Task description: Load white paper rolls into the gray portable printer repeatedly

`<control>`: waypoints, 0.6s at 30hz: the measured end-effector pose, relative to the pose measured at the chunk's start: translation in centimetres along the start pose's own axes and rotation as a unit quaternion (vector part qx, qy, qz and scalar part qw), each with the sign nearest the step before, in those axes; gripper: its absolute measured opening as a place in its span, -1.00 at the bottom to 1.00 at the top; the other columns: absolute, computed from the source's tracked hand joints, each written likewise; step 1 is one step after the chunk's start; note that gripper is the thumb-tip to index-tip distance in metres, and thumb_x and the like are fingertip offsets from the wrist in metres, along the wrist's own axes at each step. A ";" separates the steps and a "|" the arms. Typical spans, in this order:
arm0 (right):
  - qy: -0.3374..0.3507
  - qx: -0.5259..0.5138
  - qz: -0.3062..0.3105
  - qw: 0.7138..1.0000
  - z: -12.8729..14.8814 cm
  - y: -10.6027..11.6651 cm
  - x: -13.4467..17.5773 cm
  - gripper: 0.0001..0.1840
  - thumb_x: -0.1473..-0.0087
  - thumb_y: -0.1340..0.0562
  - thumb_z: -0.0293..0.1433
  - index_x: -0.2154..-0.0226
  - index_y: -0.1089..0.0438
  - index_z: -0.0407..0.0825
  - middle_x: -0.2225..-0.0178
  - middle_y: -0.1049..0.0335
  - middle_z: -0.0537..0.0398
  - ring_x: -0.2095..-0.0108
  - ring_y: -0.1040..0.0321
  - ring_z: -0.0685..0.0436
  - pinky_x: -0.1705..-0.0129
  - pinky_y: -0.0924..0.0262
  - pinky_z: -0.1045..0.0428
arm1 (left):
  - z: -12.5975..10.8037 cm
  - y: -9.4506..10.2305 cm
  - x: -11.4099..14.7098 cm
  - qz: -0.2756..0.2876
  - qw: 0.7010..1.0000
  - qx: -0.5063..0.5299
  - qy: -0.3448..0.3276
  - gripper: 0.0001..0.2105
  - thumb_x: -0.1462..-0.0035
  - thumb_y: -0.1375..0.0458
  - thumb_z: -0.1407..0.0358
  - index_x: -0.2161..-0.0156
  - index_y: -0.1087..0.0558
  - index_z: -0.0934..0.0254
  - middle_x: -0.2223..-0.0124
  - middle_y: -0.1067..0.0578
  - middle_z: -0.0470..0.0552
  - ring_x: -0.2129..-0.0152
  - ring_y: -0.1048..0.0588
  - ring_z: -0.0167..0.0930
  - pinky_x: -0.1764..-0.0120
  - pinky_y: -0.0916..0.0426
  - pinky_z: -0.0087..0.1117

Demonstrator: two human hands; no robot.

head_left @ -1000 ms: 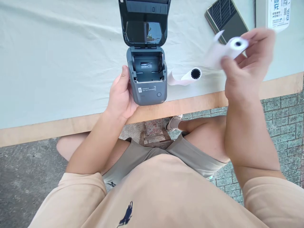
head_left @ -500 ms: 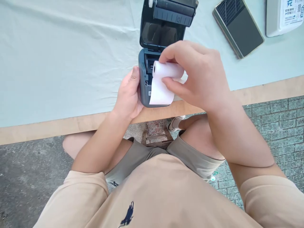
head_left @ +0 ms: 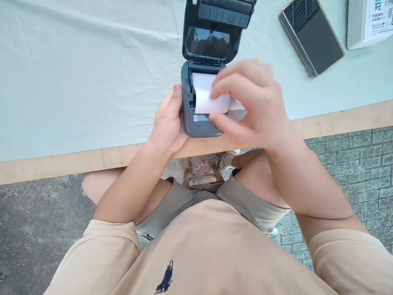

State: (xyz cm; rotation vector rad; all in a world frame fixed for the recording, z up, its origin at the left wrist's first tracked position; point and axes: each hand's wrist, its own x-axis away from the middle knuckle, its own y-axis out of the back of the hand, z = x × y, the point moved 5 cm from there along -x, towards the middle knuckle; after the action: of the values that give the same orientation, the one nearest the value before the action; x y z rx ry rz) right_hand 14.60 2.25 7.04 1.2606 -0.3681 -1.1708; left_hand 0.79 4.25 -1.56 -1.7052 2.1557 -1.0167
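A dark grey portable label printer (head_left: 201, 130) rests at the table's front edge with its hinged lid (head_left: 211, 41) swung up and back. My left hand (head_left: 170, 119) grips the printer's left side, thumb along the edge. Inside the compartment sits a white paper roll (head_left: 205, 88), its loose end hanging over the front lip. Over the right part of the roll is my right hand (head_left: 250, 100), thumb and fingers apart and slightly blurred. A bit of white, hard to make out, shows beneath that hand at the printer's right side.
A smartphone-like dark slab (head_left: 312, 37) lies at the upper right, beside a white box-shaped thing (head_left: 357, 28) with a printed label. Pale cloth (head_left: 92, 82) covers the table up to its bare wooden edge (head_left: 76, 164). My knees are under the table.
The paper roll has gone down from my right fingers into the printer's compartment. My right hand has let go and its fingers have spread. The left hand keeps its hold.
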 end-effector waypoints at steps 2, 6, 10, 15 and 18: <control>0.043 0.012 0.020 0.999 0.3 -0.3 1.0 -0.74 -0.23 -0.25 -0.11 0.13 -0.37 0.09 0.09 -0.56 0.12 0.06 -0.46 -0.23 0.07 -0.14 -0.18 | 0.0 0.0 -0.1 0.004 1.000 0.000 0.006 -0.63 -0.44 0.05 0.10 0.07 -0.57 0.21 -0.02 -0.63 0.03 -0.20 -0.48 -0.17 -0.25 -0.42 -0.14; 0.067 0.031 0.021 0.997 0.2 -0.8 2.0 -0.73 -0.21 -0.29 -0.19 0.07 -0.35 0.12 0.05 -0.56 0.19 -0.03 -0.46 -0.23 0.04 -0.08 -0.18 | -0.3 -0.3 0.0 0.004 1.000 -0.007 0.025 -0.62 -0.40 0.02 0.05 0.09 -0.57 0.22 -0.01 -0.62 0.11 -0.29 -0.39 -0.12 -0.26 -0.42 -0.11; 0.076 0.038 -0.015 0.996 0.2 -1.1 2.1 -0.68 -0.24 -0.25 -0.10 0.06 -0.35 0.10 0.06 -0.56 0.20 -0.06 -0.45 -0.20 0.06 -0.10 -0.18 | -0.6 -0.4 0.6 0.013 0.999 -0.033 0.018 -0.71 -0.11 -0.31 0.17 0.08 -0.51 0.20 0.06 -0.61 0.07 -0.28 -0.40 -0.06 -0.24 -0.43 -0.08; 0.072 0.042 -0.103 0.991 -0.4 0.8 1.2 -0.68 -0.25 -0.21 -0.10 0.07 -0.42 0.06 0.00 -0.54 0.08 -0.08 -0.46 -0.23 -0.05 -0.22 -0.20 | -0.5 -0.1 0.9 0.011 0.998 -0.066 -0.004 -0.62 0.02 -0.35 0.37 0.05 -0.48 0.16 0.09 -0.60 -0.02 -0.19 -0.49 -0.07 -0.15 -0.50 -0.12; 0.018 0.058 -0.153 0.986 -2.0 2.6 -0.1 -0.61 -0.32 -0.11 -0.17 -0.11 -0.36 0.06 -0.15 -0.43 0.04 -0.22 -0.37 -0.21 -0.25 -0.21 -0.13 | -0.3 0.0 0.8 0.024 0.998 -0.066 -0.005 -0.64 0.01 -0.36 0.35 0.06 -0.48 0.17 0.11 -0.61 -0.01 -0.17 -0.49 -0.06 -0.11 -0.52 -0.13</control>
State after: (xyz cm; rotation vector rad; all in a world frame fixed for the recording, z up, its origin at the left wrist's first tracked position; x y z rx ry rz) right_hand 17.32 3.04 8.68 1.4736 -0.2221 -1.4000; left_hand 0.35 3.63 -1.10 -1.7007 2.2933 -0.8696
